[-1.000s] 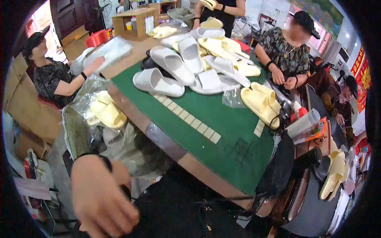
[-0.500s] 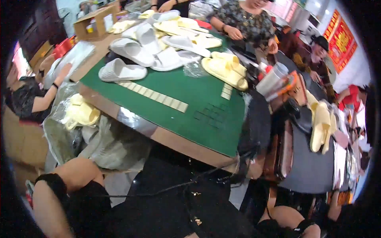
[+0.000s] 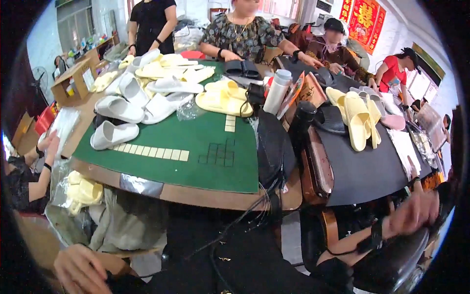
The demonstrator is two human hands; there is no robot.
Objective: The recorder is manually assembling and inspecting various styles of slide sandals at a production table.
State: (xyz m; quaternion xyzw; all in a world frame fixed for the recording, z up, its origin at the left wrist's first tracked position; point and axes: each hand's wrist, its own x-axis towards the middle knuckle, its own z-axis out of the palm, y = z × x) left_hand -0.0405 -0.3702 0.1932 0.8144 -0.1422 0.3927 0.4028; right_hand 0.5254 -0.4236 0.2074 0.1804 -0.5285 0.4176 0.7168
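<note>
My left hand (image 3: pixel 81 269) is low at the left, over the floor beside the chair, its loosely bent fingers apart and nothing seen in them. At the lower right my right hand (image 3: pixel 416 210) is raised beyond the dark table's near edge, smeared by motion; whether it holds anything cannot be made out. A black band (image 3: pixel 376 236) circles that wrist. Near it another person's hand (image 3: pixel 413 167) touches a white sheet (image 3: pixel 399 147). Dark cables (image 3: pixel 235 225) hang in front of my black clothing. Neither of my hands touches the slippers.
White and pale yellow slippers (image 3: pixel 117 109) pile on the green mat (image 3: pixel 210 174), beside a row of cream tiles (image 3: pixel 152 152). A black bag (image 3: pixel 274 152), a grey-white bottle (image 3: pixel 277 91) and a brown case (image 3: pixel 316 169) stand right. Yellow slippers (image 3: pixel 357 120) lie on the dark table (image 3: pixel 352 176). Several people work around.
My view has lifted and turned right. My right hand has risen to the right, and my left hand now shows at lower left. The person across reaches rightward.
</note>
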